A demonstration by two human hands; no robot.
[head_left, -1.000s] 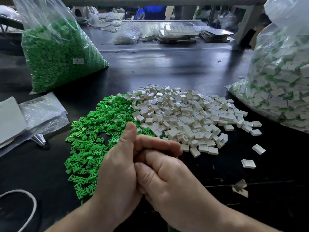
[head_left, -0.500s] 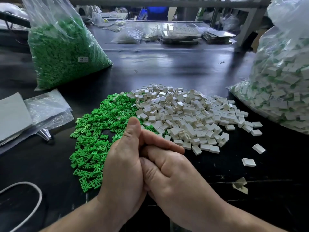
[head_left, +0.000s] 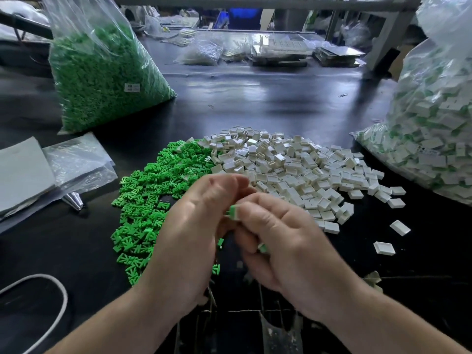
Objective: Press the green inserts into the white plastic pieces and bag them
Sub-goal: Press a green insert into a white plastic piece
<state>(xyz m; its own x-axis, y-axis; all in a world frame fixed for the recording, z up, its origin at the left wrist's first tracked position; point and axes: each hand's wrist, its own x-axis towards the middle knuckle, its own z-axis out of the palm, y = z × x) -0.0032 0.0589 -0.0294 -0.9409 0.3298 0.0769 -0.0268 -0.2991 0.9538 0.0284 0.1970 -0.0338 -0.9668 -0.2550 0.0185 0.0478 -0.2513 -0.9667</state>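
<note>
Right hand (head_left: pixel 288 246) pinches green-white piece (head_left: pixel 233 211); left hand (head_left: pixel 194 226) maybe touching it

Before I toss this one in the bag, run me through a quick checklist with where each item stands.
1. Assembled piece pinched in the right hand: ok.
2. Fully pressed together: cannot tell, blurred and partly hidden in the grip.
3. Left hand clear of the piece: cannot tell.
4. Bag of finished pieces on the right, mouth open: cannot tell, its top is out of frame.
5. Green inserts pile and white pieces pile stocked: ok.
</note>
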